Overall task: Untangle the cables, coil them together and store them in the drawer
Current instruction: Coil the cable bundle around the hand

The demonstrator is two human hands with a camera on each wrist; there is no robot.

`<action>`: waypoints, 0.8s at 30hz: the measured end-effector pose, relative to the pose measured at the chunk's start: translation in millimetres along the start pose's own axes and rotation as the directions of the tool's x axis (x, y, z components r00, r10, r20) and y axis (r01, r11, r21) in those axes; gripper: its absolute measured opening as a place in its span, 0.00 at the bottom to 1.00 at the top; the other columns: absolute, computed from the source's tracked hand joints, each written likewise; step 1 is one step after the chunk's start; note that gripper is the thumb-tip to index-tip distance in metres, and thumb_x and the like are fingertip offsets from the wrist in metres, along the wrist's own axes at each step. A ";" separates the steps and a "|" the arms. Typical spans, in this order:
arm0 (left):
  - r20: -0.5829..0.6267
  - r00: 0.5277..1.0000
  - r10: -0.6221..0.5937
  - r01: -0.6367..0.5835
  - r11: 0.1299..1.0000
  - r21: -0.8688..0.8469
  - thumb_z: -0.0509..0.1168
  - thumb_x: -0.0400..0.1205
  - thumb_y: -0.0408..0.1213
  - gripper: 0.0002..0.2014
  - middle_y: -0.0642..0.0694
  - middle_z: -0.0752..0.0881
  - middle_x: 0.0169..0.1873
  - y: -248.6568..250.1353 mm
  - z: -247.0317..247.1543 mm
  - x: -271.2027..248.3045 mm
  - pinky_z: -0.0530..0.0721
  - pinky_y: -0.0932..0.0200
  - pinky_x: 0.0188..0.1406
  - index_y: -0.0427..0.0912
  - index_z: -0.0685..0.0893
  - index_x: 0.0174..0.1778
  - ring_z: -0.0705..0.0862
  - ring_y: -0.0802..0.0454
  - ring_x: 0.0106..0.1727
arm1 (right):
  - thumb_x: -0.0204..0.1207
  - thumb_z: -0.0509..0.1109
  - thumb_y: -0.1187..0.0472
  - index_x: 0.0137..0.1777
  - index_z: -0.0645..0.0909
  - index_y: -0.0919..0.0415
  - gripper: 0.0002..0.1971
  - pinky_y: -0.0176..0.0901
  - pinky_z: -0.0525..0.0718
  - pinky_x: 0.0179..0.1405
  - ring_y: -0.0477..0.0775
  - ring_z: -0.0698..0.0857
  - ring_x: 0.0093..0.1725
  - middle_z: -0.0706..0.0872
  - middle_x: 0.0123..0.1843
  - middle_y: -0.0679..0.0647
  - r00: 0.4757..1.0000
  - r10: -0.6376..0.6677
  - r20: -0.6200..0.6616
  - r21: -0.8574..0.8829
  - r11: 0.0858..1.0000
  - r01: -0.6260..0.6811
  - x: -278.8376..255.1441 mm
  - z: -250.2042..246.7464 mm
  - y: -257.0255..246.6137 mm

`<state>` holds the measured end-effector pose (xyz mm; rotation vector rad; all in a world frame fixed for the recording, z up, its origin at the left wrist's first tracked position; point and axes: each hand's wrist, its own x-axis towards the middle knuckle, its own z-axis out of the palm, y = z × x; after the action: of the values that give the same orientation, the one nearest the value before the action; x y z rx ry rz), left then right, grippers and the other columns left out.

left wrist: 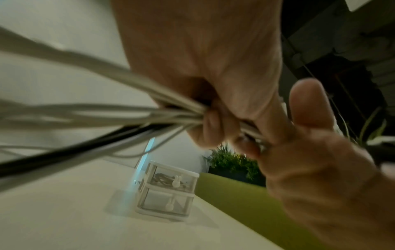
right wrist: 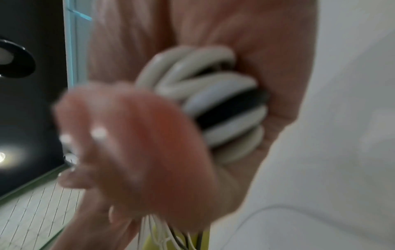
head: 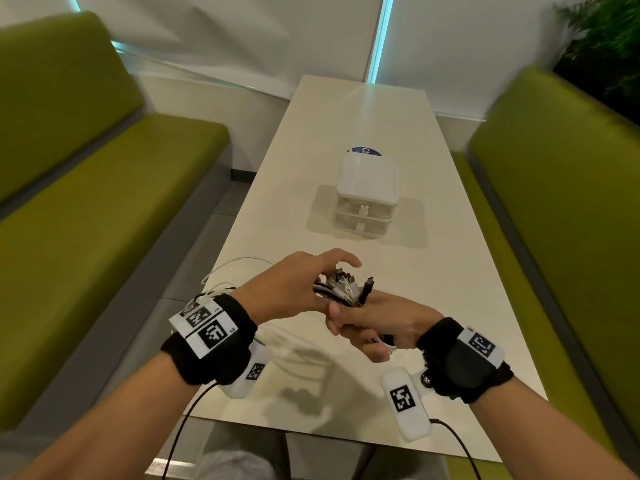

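A bundle of white cables with one black cable (head: 346, 289) is held above the near end of the table. My right hand (head: 374, 323) grips the bundle from below, and folded loops of cable (right wrist: 213, 101) lie in its palm. The metal plug ends stick up beside my left hand (head: 301, 285), whose fingers curl round the cables (left wrist: 107, 115); its thumb points right. Loose white loops (head: 235, 263) trail left behind the left wrist. The small white two-drawer unit (head: 365, 199) stands mid-table with both drawers closed. In the left wrist view its upper drawer (left wrist: 171, 177) holds dark cable.
The long white table (head: 346, 116) runs away from me between two green benches, one on the left (head: 86, 220) and one on the right (head: 554, 202). A blue round label (head: 365, 151) lies behind the drawer unit. A plant (head: 606, 39) stands at the far right.
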<state>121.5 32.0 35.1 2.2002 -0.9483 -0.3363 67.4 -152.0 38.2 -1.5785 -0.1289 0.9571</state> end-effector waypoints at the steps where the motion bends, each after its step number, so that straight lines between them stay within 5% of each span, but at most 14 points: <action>1: 0.023 1.000 -0.019 0.020 0.999 -0.043 0.81 0.68 0.42 0.37 0.57 0.83 0.46 -0.2 -3.0 -0.9 0.80 0.69 0.46 0.63 0.72 0.71 0.83 0.61 0.39 | 0.78 0.65 0.41 0.35 0.77 0.56 0.19 0.33 0.67 0.16 0.47 0.65 0.14 0.64 0.21 0.48 1.000 0.002 -0.011 -0.013 1.000 -0.003 0.3 -0.1 -1.0; 5: 0.061 0.995 -0.078 0.090 0.970 -0.227 0.76 0.69 0.54 0.35 0.54 0.82 0.58 1.4 -7.9 -2.2 0.76 0.75 0.47 0.65 0.74 0.73 0.82 0.74 0.41 | 0.81 0.69 0.44 0.35 0.81 0.51 0.16 0.40 0.64 0.22 0.51 0.61 0.21 0.61 0.25 0.51 0.993 -0.004 -0.121 -0.059 0.998 -0.003 5.1 -1.9 0.5; 7: 0.044 0.998 -0.052 0.056 0.992 -0.109 0.65 0.72 0.67 0.31 0.57 0.82 0.57 5.6 -0.4 0.5 0.75 0.74 0.49 0.66 0.75 0.72 0.82 0.73 0.45 | 0.79 0.70 0.53 0.37 0.82 0.53 0.09 0.41 0.61 0.22 0.52 0.59 0.21 0.61 0.25 0.52 0.975 0.011 -0.220 -0.144 0.989 -0.044 8.2 0.0 2.5; 10: -0.073 0.993 -0.095 0.109 0.967 0.229 0.55 0.70 0.76 0.31 0.59 0.84 0.50 12.1 22.1 6.7 0.80 0.57 0.53 0.66 0.77 0.65 0.83 0.58 0.50 | 0.71 0.61 0.67 0.34 0.67 0.61 0.07 0.38 0.57 0.22 0.50 0.57 0.20 0.60 0.23 0.52 0.926 0.018 -0.377 -0.146 0.986 -0.079 11.4 4.3 6.2; 14: -0.235 0.969 -0.077 0.157 0.925 0.346 0.49 0.79 0.68 0.23 0.50 0.82 0.31 12.7 37.1 12.6 0.75 0.51 0.37 0.52 0.75 0.41 0.79 0.46 0.35 | 0.73 0.62 0.72 0.31 0.67 0.60 0.12 0.34 0.52 0.22 0.49 0.53 0.20 0.57 0.20 0.46 0.868 -0.055 -0.494 -0.244 0.967 -0.077 14.4 7.9 8.8; 19: -0.273 0.962 0.023 0.080 0.930 0.359 0.44 0.78 0.61 0.21 0.48 0.78 0.24 9.7 34.2 15.4 0.75 0.48 0.31 0.47 0.69 0.36 0.75 0.41 0.29 | 0.76 0.66 0.69 0.41 0.80 0.64 0.04 0.36 0.62 0.18 0.53 0.64 0.17 0.69 0.22 0.53 0.889 -0.131 -0.438 -0.339 0.940 -0.029 14.6 6.7 6.9; 22: -0.283 0.949 0.141 -0.010 0.907 0.420 0.48 0.79 0.57 0.18 0.47 0.77 0.22 9.0 33.6 13.2 0.75 0.49 0.27 0.46 0.70 0.36 0.73 0.40 0.25 | 0.72 0.70 0.66 0.33 0.85 0.54 0.09 0.45 0.79 0.36 0.55 0.86 0.31 0.85 0.27 0.54 0.942 -0.108 -0.318 -0.343 0.939 -0.008 12.8 2.9 -0.8; 24: -0.306 0.932 0.192 -0.038 0.895 0.445 0.51 0.80 0.55 0.18 0.47 0.76 0.20 8.0 32.4 11.1 0.70 0.54 0.23 0.44 0.72 0.35 0.72 0.41 0.22 | 0.71 0.71 0.64 0.39 0.87 0.62 0.04 0.42 0.83 0.44 0.49 0.89 0.37 0.91 0.37 0.60 0.965 -0.085 -0.247 -0.336 0.942 -0.003 10.6 3.0 -5.7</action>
<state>109.5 3.8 17.9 2.4698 -1.0214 0.3479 74.9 -142.0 38.1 -1.9925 -0.1466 0.7116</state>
